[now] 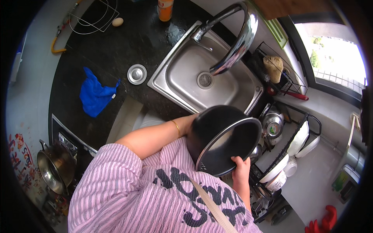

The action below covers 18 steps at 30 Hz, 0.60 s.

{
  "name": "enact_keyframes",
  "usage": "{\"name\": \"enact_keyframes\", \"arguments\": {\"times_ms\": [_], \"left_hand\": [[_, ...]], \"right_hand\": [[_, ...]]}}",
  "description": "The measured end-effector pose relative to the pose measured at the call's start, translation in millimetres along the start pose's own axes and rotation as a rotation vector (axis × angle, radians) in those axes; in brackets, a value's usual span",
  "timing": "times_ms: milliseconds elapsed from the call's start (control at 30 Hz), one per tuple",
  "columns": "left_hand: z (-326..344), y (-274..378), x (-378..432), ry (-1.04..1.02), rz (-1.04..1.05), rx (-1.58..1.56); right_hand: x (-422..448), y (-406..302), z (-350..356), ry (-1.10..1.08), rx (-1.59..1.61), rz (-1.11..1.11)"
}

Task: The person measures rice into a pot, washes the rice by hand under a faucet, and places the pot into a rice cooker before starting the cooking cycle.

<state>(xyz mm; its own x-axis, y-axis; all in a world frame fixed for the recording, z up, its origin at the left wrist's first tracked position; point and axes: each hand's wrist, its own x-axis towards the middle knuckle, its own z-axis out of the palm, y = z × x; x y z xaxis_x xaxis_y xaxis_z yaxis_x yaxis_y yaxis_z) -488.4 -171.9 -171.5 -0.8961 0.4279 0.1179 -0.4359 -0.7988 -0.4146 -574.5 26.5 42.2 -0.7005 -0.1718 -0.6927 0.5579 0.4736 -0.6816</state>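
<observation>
A black inner cooking pot (230, 145) with a pale metal rim is tilted on its side before my chest, its mouth turned down to the right. Marks show inside its wall. My right hand (242, 167) grips the rim at the lower right, with the thumb inside. My left hand (191, 122), below a gold bracelet, holds the pot's outer side; its fingers are mostly hidden by the pot. Just beyond the pot is a stainless steel sink (201, 64) with a drain strainer (205, 80), under a curved chrome faucet (247, 32).
Left of the sink, a blue cloth (96, 93), a small round metal dish or lid (137, 74), an egg (117, 22) and a wire rack (93, 17) lie on the dark countertop (131, 43). A dish rack (291, 137) with bowls stands right. A metal pot (55, 166) sits far left.
</observation>
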Motion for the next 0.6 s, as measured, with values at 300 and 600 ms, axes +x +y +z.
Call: {"name": "enact_keyframes", "arguments": {"times_ms": [300, 600], "left_hand": [[-9.4, -49.5, -12.2, -0.028, 0.081, -0.105], [80.6, -58.1, -43.2, 0.232, 0.248, -0.115]], "right_hand": [[7.0, -19.1, 32.8, 0.025, 0.032, 0.011], [51.5, -12.3, 48.5, 0.055, 0.06, -0.065]]}}
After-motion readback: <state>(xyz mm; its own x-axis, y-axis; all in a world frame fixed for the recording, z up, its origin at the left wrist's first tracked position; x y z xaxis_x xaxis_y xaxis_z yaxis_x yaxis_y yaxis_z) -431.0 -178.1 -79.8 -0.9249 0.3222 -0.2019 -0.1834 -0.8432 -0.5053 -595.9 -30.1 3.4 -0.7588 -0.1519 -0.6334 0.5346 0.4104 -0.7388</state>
